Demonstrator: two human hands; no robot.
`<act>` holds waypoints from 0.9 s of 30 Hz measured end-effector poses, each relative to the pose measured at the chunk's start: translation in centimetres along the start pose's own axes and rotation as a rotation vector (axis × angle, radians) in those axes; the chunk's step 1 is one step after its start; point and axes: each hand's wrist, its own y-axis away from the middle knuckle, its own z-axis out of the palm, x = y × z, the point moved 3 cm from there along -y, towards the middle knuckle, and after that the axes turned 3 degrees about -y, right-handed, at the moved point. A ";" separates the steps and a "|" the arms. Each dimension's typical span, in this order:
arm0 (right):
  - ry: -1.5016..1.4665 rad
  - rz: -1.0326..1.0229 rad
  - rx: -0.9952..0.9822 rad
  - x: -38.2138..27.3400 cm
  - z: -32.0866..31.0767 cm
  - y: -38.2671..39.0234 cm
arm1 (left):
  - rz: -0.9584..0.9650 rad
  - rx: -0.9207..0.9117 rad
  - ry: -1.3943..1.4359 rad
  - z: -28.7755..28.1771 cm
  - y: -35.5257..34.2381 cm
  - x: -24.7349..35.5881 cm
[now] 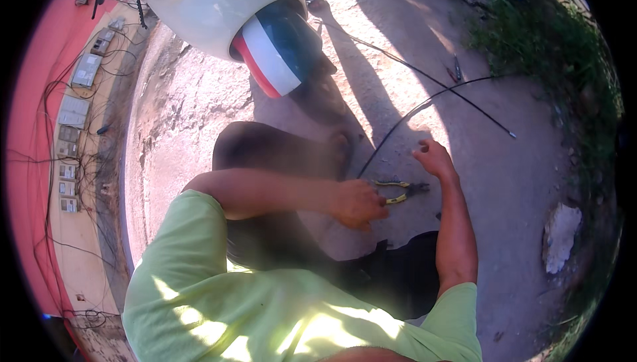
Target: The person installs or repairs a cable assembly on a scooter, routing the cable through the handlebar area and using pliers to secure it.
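My left hand (361, 204) is closed, its fingers curled down, in front of my bent knee. A thin black cable (415, 108) curves from the right down to the top of that hand, where it disappears; the hand appears to grip it, though the fingers cover the spot. Right beside those fingers is a pair of pliers (415, 189) with yellow-and-black handles spread apart. Whether the hand touches a handle is unclear. My right hand (434, 158) hovers above and to the right of the pliers, its thumb and forefinger apart, with nothing visible between them.
A second dark cable (478, 106) crosses the first, its end on the ground. Beyond the crossing lies a small slim tool (457, 69). A cream motor scooter (232, 3) stands ahead; meter boxes (74, 112) line the left wall. Grass (531, 43) and a pale stone (562, 237) are right.
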 end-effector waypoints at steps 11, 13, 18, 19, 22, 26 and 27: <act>-0.035 -0.131 0.008 -0.7 1.7 -1.7 | -0.047 0.003 0.028 -0.7 1.4 0.3; -0.047 -0.150 -0.027 -1.3 2.9 -2.6 | -0.098 0.107 0.073 -0.9 3.1 0.1; -0.048 -0.235 -0.061 -3.4 4.1 -4.2 | -0.419 0.209 0.213 -6.7 11.6 1.8; -0.038 -0.244 -0.065 -3.8 4.0 -4.4 | -0.451 0.253 0.254 -7.5 13.8 1.7; 0.015 -0.276 -0.067 -2.6 4.6 -5.7 | -0.521 0.458 0.368 -7.9 19.5 1.5; 0.016 -0.319 -0.088 -2.7 5.4 -6.2 | -0.602 0.559 0.311 -9.0 22.8 -0.6; -0.031 -0.351 -0.065 -3.6 5.4 -6.1 | -0.629 0.492 0.242 -10.2 23.0 -0.7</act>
